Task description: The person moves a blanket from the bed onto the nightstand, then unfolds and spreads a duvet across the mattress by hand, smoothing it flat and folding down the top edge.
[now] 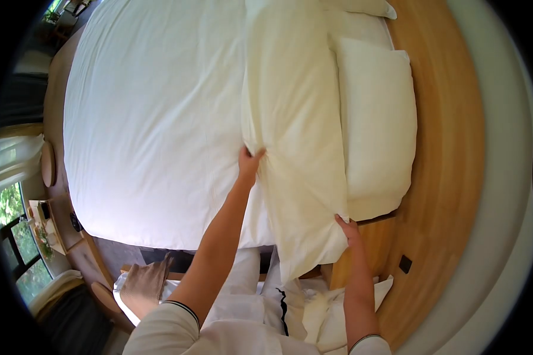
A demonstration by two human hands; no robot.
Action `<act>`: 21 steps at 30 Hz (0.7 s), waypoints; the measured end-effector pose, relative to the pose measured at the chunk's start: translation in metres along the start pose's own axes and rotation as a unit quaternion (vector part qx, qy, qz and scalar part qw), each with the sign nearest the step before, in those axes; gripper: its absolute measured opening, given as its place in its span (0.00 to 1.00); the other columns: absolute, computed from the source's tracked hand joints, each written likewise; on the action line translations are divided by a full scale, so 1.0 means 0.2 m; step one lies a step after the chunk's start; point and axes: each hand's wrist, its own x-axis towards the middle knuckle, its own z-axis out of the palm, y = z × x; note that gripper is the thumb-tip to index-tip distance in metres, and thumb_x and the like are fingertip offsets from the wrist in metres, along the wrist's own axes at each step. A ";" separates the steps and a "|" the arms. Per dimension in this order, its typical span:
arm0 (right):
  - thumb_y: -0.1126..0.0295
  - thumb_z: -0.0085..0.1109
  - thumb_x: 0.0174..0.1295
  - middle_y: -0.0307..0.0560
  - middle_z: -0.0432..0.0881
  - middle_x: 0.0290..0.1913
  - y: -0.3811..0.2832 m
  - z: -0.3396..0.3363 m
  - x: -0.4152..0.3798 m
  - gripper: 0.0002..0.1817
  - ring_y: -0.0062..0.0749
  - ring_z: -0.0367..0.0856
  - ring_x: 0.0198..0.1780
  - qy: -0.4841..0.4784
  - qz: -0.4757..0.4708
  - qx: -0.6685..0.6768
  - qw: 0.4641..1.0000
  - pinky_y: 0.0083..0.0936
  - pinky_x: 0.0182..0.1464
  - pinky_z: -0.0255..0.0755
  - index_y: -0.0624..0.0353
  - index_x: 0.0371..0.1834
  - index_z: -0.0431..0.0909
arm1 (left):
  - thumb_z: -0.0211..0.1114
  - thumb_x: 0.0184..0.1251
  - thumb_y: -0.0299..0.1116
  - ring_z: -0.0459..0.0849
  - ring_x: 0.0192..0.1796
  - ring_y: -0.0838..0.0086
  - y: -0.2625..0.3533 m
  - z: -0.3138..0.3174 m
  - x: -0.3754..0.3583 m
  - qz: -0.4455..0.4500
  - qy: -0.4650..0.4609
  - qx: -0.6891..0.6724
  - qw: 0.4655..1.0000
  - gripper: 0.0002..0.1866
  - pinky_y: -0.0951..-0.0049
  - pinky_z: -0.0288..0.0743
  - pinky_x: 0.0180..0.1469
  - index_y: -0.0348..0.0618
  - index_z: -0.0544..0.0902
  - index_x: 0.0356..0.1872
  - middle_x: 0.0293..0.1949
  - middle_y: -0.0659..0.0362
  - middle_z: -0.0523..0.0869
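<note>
A white duvet (154, 130) covers most of the bed, its upper part folded back into a cream-looking band (296, 118). My left hand (250, 163) pinches the edge of this fold near the middle of the bed, drawing creases around the fingers. Further right, my right hand (347, 229) grips the fold's other edge, close to the lower corner of a white pillow (378, 127). The folded part hangs over the near side of the bed. Some fingertips are hidden by the cloth.
Another pillow (367, 6) lies at the top. A wooden headboard panel (444, 148) with a black socket (405, 264) runs along the right. Below are a brown cloth (145, 281) and white bedding (323, 313). A window (23, 236) and shelf are left.
</note>
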 end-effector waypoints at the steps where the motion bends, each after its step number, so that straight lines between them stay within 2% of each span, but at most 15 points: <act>1: 0.52 0.80 0.74 0.57 0.85 0.72 0.01 -0.01 0.05 0.46 0.41 0.88 0.65 -0.001 -0.003 -0.004 1.000 0.38 0.66 0.85 0.72 0.82 0.68 | 0.84 0.69 0.33 0.89 0.65 0.58 -0.20 -0.11 0.05 -0.026 0.019 0.083 0.996 0.40 0.58 0.86 0.67 0.36 0.72 0.78 0.67 0.48 0.87; 3: 0.52 0.85 0.67 0.59 0.83 0.75 0.09 0.00 0.10 0.53 0.43 0.86 0.68 0.118 -0.050 -0.074 0.989 0.39 0.68 0.84 0.72 0.84 0.63 | 0.85 0.68 0.36 0.88 0.68 0.58 -0.06 -0.01 -0.11 -0.066 -0.029 0.114 0.991 0.42 0.57 0.85 0.69 0.36 0.72 0.78 0.67 0.48 0.87; 4: 0.52 0.85 0.67 0.59 0.83 0.75 0.16 0.03 0.05 0.53 0.43 0.86 0.68 0.120 -0.040 -0.070 0.990 0.39 0.68 0.84 0.72 0.84 0.63 | 0.87 0.68 0.39 0.86 0.70 0.59 -0.04 0.00 -0.23 -0.114 -0.077 0.145 0.980 0.44 0.56 0.83 0.72 0.36 0.72 0.79 0.68 0.47 0.87; 6: 0.55 0.87 0.65 0.58 0.88 0.67 0.21 0.12 -0.02 0.46 0.47 0.89 0.63 0.103 -0.146 -0.002 0.984 0.39 0.68 0.82 0.70 0.78 0.72 | 0.90 0.63 0.45 0.83 0.75 0.57 -0.37 -0.15 -0.23 -0.100 -0.143 0.212 0.962 0.53 0.55 0.78 0.77 0.35 0.68 0.82 0.70 0.47 0.85; 7: 0.56 0.89 0.61 0.62 0.87 0.67 0.31 0.14 0.00 0.52 0.53 0.87 0.66 0.085 -0.215 -0.019 0.973 0.41 0.70 0.81 0.69 0.81 0.66 | 0.92 0.60 0.48 0.80 0.77 0.56 -0.42 -0.16 -0.30 -0.081 -0.156 0.251 0.952 0.58 0.55 0.75 0.80 0.35 0.65 0.83 0.73 0.46 0.83; 8: 0.56 0.89 0.61 0.62 0.87 0.67 0.36 0.13 -0.04 0.52 0.53 0.87 0.66 0.088 -0.222 -0.015 0.971 0.41 0.70 0.81 0.69 0.81 0.66 | 0.93 0.57 0.50 0.78 0.79 0.55 -0.51 -0.17 -0.41 -0.065 -0.170 0.291 0.939 0.62 0.54 0.72 0.82 0.34 0.62 0.85 0.76 0.44 0.80; 10: 0.58 0.90 0.58 0.63 0.87 0.68 0.41 0.14 -0.08 0.56 0.54 0.86 0.69 0.098 -0.305 -0.146 0.936 0.45 0.72 0.80 0.67 0.84 0.63 | 0.95 0.54 0.50 0.73 0.83 0.53 -0.83 -0.20 -0.57 0.023 -0.167 0.361 0.917 0.66 0.53 0.66 0.86 0.33 0.60 0.86 0.80 0.42 0.74; 11: 0.58 0.90 0.58 0.63 0.87 0.68 0.33 0.14 -0.12 0.56 0.54 0.86 0.69 0.100 -0.316 -0.141 0.933 0.45 0.72 0.80 0.67 0.84 0.63 | 0.94 0.54 0.48 0.70 0.84 0.52 -0.89 -0.16 -0.66 0.018 -0.177 0.321 0.930 0.65 0.53 0.64 0.87 0.34 0.60 0.86 0.81 0.42 0.71; 13: 0.66 0.88 0.60 0.57 0.85 0.72 0.21 0.13 -0.26 0.49 0.47 0.85 0.70 0.097 -0.196 -0.170 0.961 0.43 0.74 0.79 0.64 0.82 0.67 | 0.92 0.58 0.42 0.71 0.83 0.52 -0.87 -0.13 -0.78 -0.005 -0.216 0.301 0.929 0.61 0.52 0.65 0.86 0.38 0.61 0.87 0.82 0.44 0.71; 14: 0.66 0.85 0.65 0.56 0.87 0.69 0.25 0.09 -0.23 0.45 0.44 0.86 0.68 0.059 -0.222 -0.132 0.964 0.41 0.72 0.80 0.64 0.82 0.70 | 0.90 0.60 0.39 0.75 0.81 0.53 -0.79 -0.10 -0.83 -0.024 -0.245 0.319 0.915 0.58 0.53 0.68 0.85 0.40 0.61 0.87 0.82 0.46 0.73; 16: 0.64 0.83 0.69 0.54 0.88 0.69 0.24 0.03 -0.34 0.41 0.42 0.87 0.67 -0.058 -0.139 0.026 0.988 0.39 0.69 0.81 0.65 0.81 0.72 | 0.83 0.68 0.35 0.81 0.76 0.60 -0.53 -0.07 -0.96 -0.210 -0.282 0.162 0.922 0.50 0.56 0.74 0.81 0.41 0.63 0.87 0.77 0.49 0.80; 17: 0.64 0.83 0.69 0.54 0.88 0.69 0.27 0.03 -0.39 0.41 0.42 0.87 0.67 -0.056 -0.144 0.028 0.988 0.39 0.69 0.81 0.65 0.81 0.72 | 0.83 0.68 0.35 0.81 0.76 0.60 -0.45 -0.09 -1.01 -0.206 -0.285 0.163 0.922 0.50 0.56 0.74 0.81 0.41 0.63 0.87 0.77 0.49 0.80; 19: 0.66 0.81 0.72 0.52 0.89 0.69 0.35 0.06 -0.48 0.35 0.37 0.89 0.64 -0.016 -0.104 0.119 0.987 0.39 0.66 0.83 0.66 0.78 0.77 | 0.79 0.73 0.33 0.85 0.72 0.62 -0.40 -0.16 -1.16 -0.228 -0.179 0.191 0.938 0.42 0.56 0.79 0.76 0.43 0.68 0.84 0.73 0.52 0.84; 20: 0.66 0.81 0.72 0.52 0.89 0.69 0.39 0.10 -0.45 0.35 0.37 0.89 0.64 -0.020 -0.099 0.115 0.988 0.39 0.66 0.83 0.66 0.78 0.77 | 0.79 0.73 0.33 0.85 0.72 0.62 -0.50 -0.18 -1.23 -0.231 -0.174 0.189 0.938 0.42 0.56 0.79 0.76 0.43 0.68 0.84 0.73 0.52 0.84; 21: 0.64 0.82 0.71 0.51 0.88 0.69 0.44 0.16 -0.37 0.36 0.38 0.88 0.65 0.004 -0.112 0.106 0.988 0.38 0.67 0.82 0.67 0.78 0.77 | 0.80 0.74 0.35 0.85 0.73 0.62 -0.65 -0.21 -1.30 -0.218 -0.079 0.127 0.964 0.39 0.56 0.80 0.76 0.44 0.71 0.82 0.73 0.53 0.84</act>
